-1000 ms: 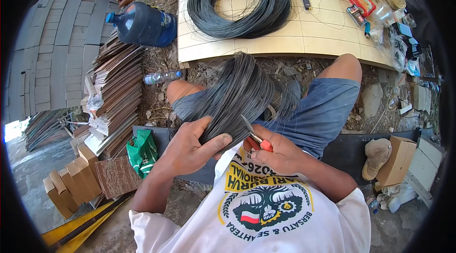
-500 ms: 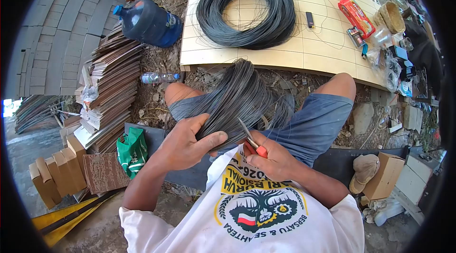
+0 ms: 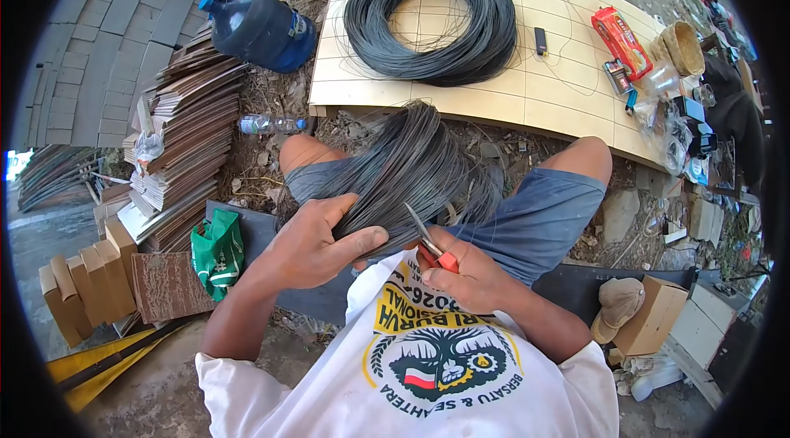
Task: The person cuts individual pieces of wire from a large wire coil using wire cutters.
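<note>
A thick bundle of thin dark wires [image 3: 403, 166] lies across the lap, spreading over the blue shorts. My left hand [image 3: 317, 245] is wrapped round the near left end of the bundle, its thumb pointing right. In my right hand [image 3: 465, 273] are scissors with red handles [image 3: 447, 261], their blades pointing up and left beside the wires. The blades look nearly together. Some of the right fingers are hidden under the handles. Beyond the knees, a large coil of dark wire [image 3: 370, 35] rests on the pale tiled board.
The board [image 3: 559, 101] also bears a red packet [image 3: 621, 43], a small black device [image 3: 540, 41] and a woven basket [image 3: 681, 48]. At the left are a blue water jug [image 3: 263, 31], a small bottle [image 3: 271, 125], stacked sheets [image 3: 185, 150] and a green bag [image 3: 218, 253]. A cap [image 3: 619, 305] lies right.
The view has shifted slightly. Both hands keep nearly the same place and hold, left on the wires and right on the scissors.
</note>
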A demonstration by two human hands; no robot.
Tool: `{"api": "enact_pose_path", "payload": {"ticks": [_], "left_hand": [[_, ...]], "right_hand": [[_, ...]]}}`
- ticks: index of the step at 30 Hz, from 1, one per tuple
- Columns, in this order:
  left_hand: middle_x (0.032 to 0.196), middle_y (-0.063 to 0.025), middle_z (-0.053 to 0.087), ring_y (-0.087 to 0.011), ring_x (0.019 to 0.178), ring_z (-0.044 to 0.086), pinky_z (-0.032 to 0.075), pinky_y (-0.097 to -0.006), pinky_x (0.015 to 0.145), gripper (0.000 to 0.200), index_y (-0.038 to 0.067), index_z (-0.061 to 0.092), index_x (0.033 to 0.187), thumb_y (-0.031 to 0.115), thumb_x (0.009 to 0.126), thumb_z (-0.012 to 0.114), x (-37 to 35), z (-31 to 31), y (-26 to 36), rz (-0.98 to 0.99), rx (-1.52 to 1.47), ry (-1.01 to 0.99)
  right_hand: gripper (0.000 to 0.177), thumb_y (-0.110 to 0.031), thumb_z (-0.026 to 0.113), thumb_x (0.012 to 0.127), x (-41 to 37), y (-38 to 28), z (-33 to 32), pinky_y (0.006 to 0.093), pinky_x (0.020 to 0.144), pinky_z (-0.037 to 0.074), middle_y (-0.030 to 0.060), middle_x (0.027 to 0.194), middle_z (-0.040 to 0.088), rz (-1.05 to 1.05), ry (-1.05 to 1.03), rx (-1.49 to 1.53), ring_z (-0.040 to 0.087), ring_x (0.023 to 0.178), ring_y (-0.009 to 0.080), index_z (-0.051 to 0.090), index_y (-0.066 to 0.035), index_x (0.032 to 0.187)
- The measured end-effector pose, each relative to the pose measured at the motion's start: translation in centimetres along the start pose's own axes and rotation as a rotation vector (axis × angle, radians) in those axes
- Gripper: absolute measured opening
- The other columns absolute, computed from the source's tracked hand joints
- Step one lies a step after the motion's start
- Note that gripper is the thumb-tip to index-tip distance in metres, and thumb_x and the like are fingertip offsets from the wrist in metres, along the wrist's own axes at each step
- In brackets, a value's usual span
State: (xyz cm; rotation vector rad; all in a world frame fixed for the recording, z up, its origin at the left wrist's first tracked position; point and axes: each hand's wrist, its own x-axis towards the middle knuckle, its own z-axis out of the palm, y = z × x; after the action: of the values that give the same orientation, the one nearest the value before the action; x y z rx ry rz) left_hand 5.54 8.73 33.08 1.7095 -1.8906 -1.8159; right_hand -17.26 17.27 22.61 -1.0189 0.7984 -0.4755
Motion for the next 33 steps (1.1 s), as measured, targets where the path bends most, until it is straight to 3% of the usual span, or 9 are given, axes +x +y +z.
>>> {"api": "enact_pose_path", "payload": {"ticks": [3,7,10,12,15,19,22,24,33], "left_hand": [[0.065,-0.0033,0.065,-0.0071,0.059,0.062,0.046,-0.0259,0.052,0.034,-0.002,0.062,0.092,0.030,0.096,0.069,0.2,-0.4,0.8,-0.049,0.048,-0.014],[0.063,-0.0021,0.065,-0.0058,0.056,0.059,0.044,-0.0248,0.049,0.033,0.000,0.062,0.091,0.032,0.097,0.068,0.8,-0.4,0.5,-0.023,0.019,0.004],[0.063,-0.0020,0.065,-0.0052,0.053,0.056,0.042,-0.0243,0.046,0.033,0.001,0.061,0.090,0.033,0.097,0.068,1.1,-0.5,-0.1,-0.021,0.031,0.017],[0.064,-0.0013,0.064,-0.0053,0.050,0.053,0.041,-0.0239,0.045,0.033,0.002,0.060,0.090,0.033,0.097,0.068,1.1,-0.6,-0.3,-0.036,0.028,-0.011],[0.063,-0.0003,0.063,-0.0054,0.048,0.052,0.040,-0.0237,0.044,0.032,0.002,0.060,0.090,0.033,0.097,0.068,1.0,-0.6,0.1,-0.029,0.011,-0.009],[0.063,0.0005,0.062,-0.0053,0.048,0.051,0.040,-0.0234,0.044,0.031,0.002,0.061,0.091,0.032,0.097,0.068,0.8,-0.8,0.0,-0.077,-0.011,-0.010],[0.063,0.0003,0.062,-0.0052,0.048,0.051,0.039,-0.0231,0.044,0.031,0.001,0.060,0.092,0.032,0.097,0.068,0.6,-0.8,-0.1,-0.047,-0.034,-0.013],[0.064,0.0003,0.063,-0.0049,0.050,0.052,0.039,-0.0227,0.044,0.031,0.001,0.061,0.093,0.032,0.097,0.067,0.4,-0.7,0.1,-0.025,-0.030,0.041],[0.069,0.0001,0.064,-0.0039,0.051,0.053,0.041,-0.0208,0.043,0.031,0.001,0.061,0.103,0.031,0.098,0.066,0.4,-1.4,-0.3,-0.034,-0.068,-0.008]], "right_hand": [[0.045,-0.013,0.055,0.092,0.2,-0.1,0.1,0.0347,0.087,0.047,0.0097,0.100,0.058,-0.020,0.031,-0.058,0.059,0.091,0.0192,0.046,-0.004,0.135],[0.035,-0.012,0.056,0.092,0.7,-0.5,-0.2,0.0283,0.084,0.043,0.0021,0.095,0.050,0.024,0.092,0.023,0.049,0.088,0.0109,0.053,-0.004,0.126],[0.039,-0.012,0.058,0.092,1.1,-0.3,-0.7,0.0281,0.087,0.043,0.0019,0.098,0.053,0.002,0.058,-0.044,0.050,0.092,0.0107,0.052,-0.004,0.130],[0.046,-0.011,0.058,0.092,1.6,0.6,-0.5,0.0276,0.090,0.043,0.0012,0.103,0.055,-0.071,0.023,0.167,0.051,0.095,0.0096,0.049,-0.005,0.136],[0.053,-0.008,0.058,0.091,2.1,0.1,-0.4,0.0274,0.091,0.043,0.0001,0.107,0.055,-0.056,0.009,0.255,0.050,0.097,0.0083,0.044,-0.006,0.142],[0.055,-0.008,0.057,0.092,2.5,0.1,-0.3,0.0274,0.090,0.043,0.0003,0.107,0.054,-0.056,-0.008,0.189,0.049,0.095,0.0081,0.042,-0.006,0.145],[0.048,-0.009,0.057,0.092,2.2,-0.5,-0.1,0.0279,0.087,0.043,0.0005,0.103,0.052,-0.060,0.024,0.071,0.048,0.093,0.0087,0.045,-0.006,0.139],[0.039,-0.011,0.060,0.091,2.0,-0.7,0.2,0.0346,0.081,0.047,0.0076,0.094,0.053,-0.103,0.087,-0.047,0.055,0.086,0.0186,0.048,-0.004,0.127],[0.051,-0.009,0.059,0.089,2.5,-0.6,-0.4,0.0372,0.087,0.048,0.0096,0.101,0.057,-0.084,0.019,-0.009,0.058,0.096,0.0203,0.044,-0.005,0.138]]}}
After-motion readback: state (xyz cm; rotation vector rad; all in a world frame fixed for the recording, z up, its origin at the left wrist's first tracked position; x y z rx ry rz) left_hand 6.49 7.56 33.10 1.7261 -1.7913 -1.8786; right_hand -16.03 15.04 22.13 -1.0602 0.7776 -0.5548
